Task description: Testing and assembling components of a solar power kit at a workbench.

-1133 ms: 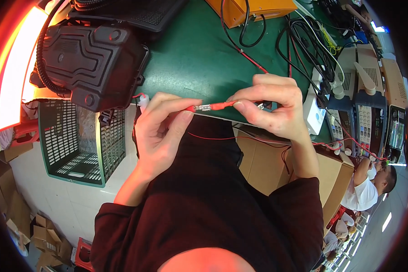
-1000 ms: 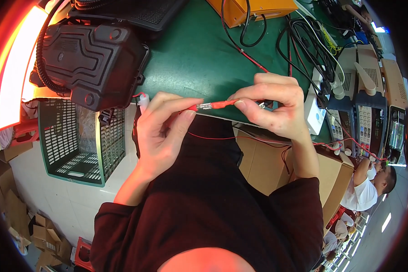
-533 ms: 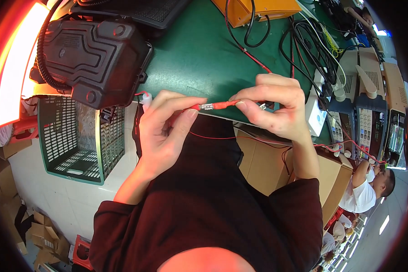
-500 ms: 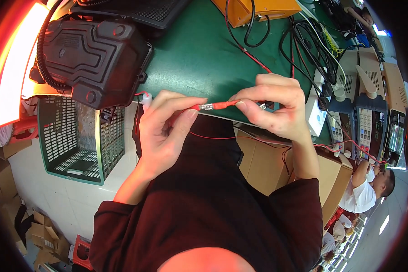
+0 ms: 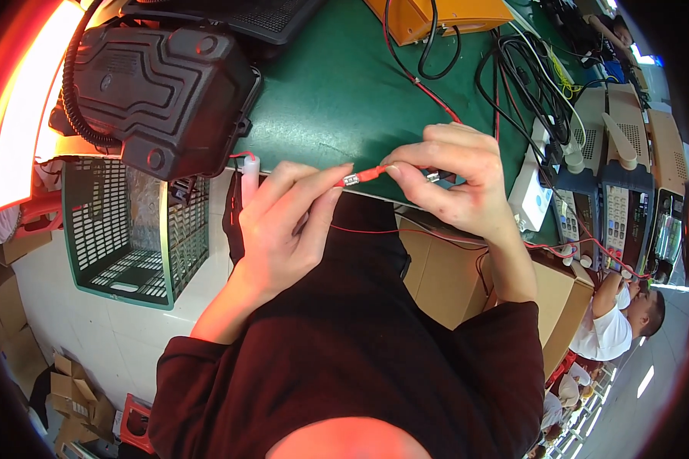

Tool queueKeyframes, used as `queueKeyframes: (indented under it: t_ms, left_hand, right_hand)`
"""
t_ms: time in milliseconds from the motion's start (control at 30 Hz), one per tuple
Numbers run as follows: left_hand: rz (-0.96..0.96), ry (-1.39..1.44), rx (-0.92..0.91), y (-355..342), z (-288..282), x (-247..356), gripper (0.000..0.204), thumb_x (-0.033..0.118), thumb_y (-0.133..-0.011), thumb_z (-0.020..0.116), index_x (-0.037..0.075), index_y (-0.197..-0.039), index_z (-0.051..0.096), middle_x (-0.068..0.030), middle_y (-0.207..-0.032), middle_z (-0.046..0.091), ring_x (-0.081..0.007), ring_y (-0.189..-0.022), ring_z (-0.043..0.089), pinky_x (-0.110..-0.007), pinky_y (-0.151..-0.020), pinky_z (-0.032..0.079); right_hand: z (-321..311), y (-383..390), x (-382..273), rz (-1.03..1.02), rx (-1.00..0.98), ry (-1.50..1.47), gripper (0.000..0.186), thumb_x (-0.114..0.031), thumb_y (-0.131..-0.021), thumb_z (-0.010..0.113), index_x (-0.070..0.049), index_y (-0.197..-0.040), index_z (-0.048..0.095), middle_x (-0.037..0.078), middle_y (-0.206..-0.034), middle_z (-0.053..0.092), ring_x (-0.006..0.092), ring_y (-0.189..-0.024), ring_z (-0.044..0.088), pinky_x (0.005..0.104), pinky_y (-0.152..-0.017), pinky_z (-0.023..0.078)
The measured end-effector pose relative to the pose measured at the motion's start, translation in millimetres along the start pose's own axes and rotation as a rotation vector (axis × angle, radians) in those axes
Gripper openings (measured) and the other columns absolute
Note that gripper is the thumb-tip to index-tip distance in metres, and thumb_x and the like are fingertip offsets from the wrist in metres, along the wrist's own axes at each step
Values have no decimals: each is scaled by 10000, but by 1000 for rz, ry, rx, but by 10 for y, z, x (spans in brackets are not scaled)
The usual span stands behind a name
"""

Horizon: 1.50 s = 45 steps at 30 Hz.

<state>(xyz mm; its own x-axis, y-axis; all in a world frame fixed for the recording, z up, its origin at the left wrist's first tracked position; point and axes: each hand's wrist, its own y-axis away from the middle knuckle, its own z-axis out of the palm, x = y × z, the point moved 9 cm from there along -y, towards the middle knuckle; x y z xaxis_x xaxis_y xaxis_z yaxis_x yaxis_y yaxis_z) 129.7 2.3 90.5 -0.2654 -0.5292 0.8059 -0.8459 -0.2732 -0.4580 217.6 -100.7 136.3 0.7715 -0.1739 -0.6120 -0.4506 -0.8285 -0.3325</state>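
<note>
My left hand (image 5: 287, 226) is closed in a pinch on a small metal wire terminal (image 5: 351, 180) at the front edge of the green bench. Facing it, my right hand (image 5: 459, 180) pinches a red-sleeved wire connector (image 5: 370, 174). The two pieces meet end to end between my fingertips; how far one sits inside the other is too small to tell. A second metal terminal (image 5: 434, 177) with a dark part behind it shows under my right fingers. Beside my left hand stands a whitish cylinder (image 5: 250, 177) with a red wire at its top.
A black ribbed case (image 5: 157, 96) lies on the bench (image 5: 321, 107) at left, above a green plastic crate (image 5: 122, 294). An orange device (image 5: 436, 19) with cables sits at the back. Bench instruments (image 5: 624, 183) and a white power strip (image 5: 532, 195) stand right; another person (image 5: 608, 321) sits beyond.
My left hand has shifted slightly right and turned, with the joined pieces now tilting up toward the right. My right hand has moved slightly left, still pinching the red-sleeved connector.
</note>
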Motion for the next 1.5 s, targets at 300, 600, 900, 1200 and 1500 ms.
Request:
queueKeyframes:
  t_ms: [300,600,900,1200,1500]
  left_hand:
    - [-42,-54,-101,173,49,-28,264,-18,-715,647,40,-972,638,-21,-701,558,-111,-570,499,-222,-675,363]
    - [274,-344,172,376,-645,209,409,14,-577,700,-4,-972,598,-89,-786,509,-210,-600,495,-315,-506,429]
    - [-9,-87,100,201,-536,-182,254,-104,-673,641,-10,-909,639,-93,-689,589,-155,-588,548,-245,-536,441]
    - [-58,-145,206,164,-560,-169,233,-68,-697,657,12,-916,653,-82,-794,581,-94,-577,508,-209,-474,387]
    - [-69,-74,201,199,-517,-231,232,-115,-695,600,-49,-916,625,-149,-875,636,-230,-777,637,-281,-699,510]
  right_hand:
    - [145,43,2,-74,-87,153,104,-93,-652,699,-54,-732,646,26,-535,482,167,-468,428,286,-457,302]
    - [340,332,111,90,-788,-36,310,-67,-645,652,-43,-950,600,61,-796,570,216,-691,473,316,-667,320]
    - [262,67,102,173,-609,-234,310,-11,-754,596,16,-1060,556,144,-842,627,275,-737,620,320,-630,486]
    - [165,-308,-278,-28,-109,-122,119,-19,-748,621,-22,-865,601,103,-741,597,256,-660,591,311,-574,470]
    - [466,-344,-435,-143,-120,-75,221,35,-644,674,-20,-856,642,55,-696,504,168,-576,517,260,-498,417]
